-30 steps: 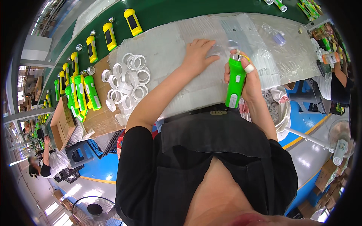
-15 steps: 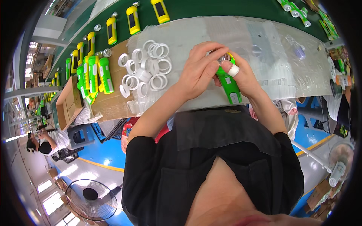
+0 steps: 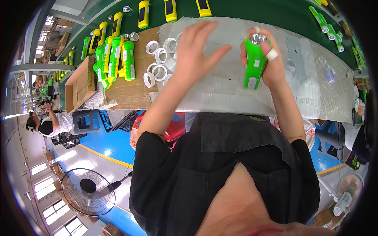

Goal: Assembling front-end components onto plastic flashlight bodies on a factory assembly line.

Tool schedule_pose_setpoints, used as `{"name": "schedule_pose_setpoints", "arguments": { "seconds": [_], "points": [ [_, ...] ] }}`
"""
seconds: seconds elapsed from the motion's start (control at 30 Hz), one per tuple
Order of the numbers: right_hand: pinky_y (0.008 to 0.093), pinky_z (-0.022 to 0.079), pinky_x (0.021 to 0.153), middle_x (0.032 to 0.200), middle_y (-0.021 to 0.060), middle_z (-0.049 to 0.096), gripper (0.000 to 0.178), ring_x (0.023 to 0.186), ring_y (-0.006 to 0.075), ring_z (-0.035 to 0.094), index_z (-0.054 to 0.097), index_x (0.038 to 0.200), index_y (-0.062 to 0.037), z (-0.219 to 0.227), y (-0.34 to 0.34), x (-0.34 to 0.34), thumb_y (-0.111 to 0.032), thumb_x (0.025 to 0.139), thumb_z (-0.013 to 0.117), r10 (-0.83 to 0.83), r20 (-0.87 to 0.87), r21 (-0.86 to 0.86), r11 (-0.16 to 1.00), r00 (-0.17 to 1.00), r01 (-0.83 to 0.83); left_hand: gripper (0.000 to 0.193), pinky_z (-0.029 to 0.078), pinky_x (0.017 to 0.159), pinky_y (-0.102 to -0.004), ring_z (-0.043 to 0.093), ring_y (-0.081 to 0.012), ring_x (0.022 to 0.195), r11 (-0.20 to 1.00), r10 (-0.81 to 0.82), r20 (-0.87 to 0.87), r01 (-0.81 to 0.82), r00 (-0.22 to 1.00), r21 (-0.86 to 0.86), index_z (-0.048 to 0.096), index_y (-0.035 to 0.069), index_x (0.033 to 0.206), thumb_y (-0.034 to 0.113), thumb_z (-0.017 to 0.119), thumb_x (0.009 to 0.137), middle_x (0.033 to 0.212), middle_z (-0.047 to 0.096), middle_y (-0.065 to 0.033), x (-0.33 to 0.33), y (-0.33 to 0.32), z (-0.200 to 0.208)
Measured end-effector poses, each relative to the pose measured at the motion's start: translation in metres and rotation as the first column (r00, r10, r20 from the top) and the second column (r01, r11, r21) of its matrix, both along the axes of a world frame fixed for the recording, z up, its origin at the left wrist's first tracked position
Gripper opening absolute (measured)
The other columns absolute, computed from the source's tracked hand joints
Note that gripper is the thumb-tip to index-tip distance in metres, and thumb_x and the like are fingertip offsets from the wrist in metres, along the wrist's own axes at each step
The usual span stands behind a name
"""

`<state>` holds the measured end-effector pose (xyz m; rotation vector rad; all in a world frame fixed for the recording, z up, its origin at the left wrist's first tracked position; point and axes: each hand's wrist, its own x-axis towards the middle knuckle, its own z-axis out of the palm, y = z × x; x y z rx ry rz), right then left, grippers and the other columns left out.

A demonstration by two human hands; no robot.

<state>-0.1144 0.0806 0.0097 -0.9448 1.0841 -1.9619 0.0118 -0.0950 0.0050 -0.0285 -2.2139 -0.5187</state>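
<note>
My right hand (image 3: 273,70) grips a green flashlight (image 3: 255,67) upright over the worktop, its shiny round reflector (image 3: 258,38) at the top end. White wraps cover the thumb and one finger of that hand. My left hand (image 3: 193,53) is empty, fingers stretched and thumb spread, above the right side of a group of white plastic rings (image 3: 161,71). Some rings are hidden behind this hand and forearm.
Several green and yellow flashlights (image 3: 114,59) lie piled on cardboard at left, beside an open carton (image 3: 80,84). Yellow flashlights and loose reflectors line the green bench (image 3: 232,10) behind. A clear plastic piece (image 3: 327,72) lies at right. A fan (image 3: 88,187) stands lower left; another person sits at far left.
My left hand has let go of the flashlight and moved left toward the rings. The right hand now holds the flashlight alone, with its reflector end in plain sight. The whole view has shifted.
</note>
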Motion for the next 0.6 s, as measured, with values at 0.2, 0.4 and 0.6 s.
{"name": "schedule_pose_setpoints", "arguments": {
  "seconds": [0.2,0.4,0.6],
  "points": [
    [0.0304,0.047,0.063,0.088,0.0101,0.058,0.037,0.072,0.0163,0.056,0.047,0.124,-0.0068,-0.02,-0.015,-0.005,-0.031,0.096,0.053,-0.077,-0.207,0.064,0.994,0.975,0.092,0.047,0.051,0.072,-0.0418,0.063,-0.0302,0.08,0.937,0.332,0.597,-0.184,0.73,-0.296,0.06,0.013,0.122,0.031,0.071,0.079,0.089,0.063,-0.0121,0.001,-0.043,-0.013],
    [0.0311,0.05,0.066,0.091,0.008,0.058,0.026,0.076,0.0155,0.058,0.049,0.119,-0.0079,-0.02,-0.013,-0.003,-0.014,0.095,0.054,-0.057,-0.138,0.021,0.998,0.989,0.06,0.024,0.048,0.063,-0.0254,0.059,-0.0135,0.069,0.981,-0.042,0.421,-0.042,0.906,0.19,0.067,0.01,0.114,0.008,0.059,0.091,0.081,0.065,-0.007,-0.016,-0.056,-0.001],
    [0.0311,0.051,0.067,0.091,0.0078,0.058,0.026,0.074,0.0153,0.058,0.049,0.12,-0.0078,-0.02,-0.008,-0.005,-0.016,0.095,0.054,-0.074,-0.097,0.009,0.997,0.993,0.075,0.025,0.051,0.071,-0.0269,0.063,-0.0149,0.077,0.938,-0.239,0.555,0.041,0.797,0.345,0.066,0.007,0.112,0.02,0.064,0.09,0.088,0.068,-0.0067,-0.035,-0.027,-0.002]
  ]
}}
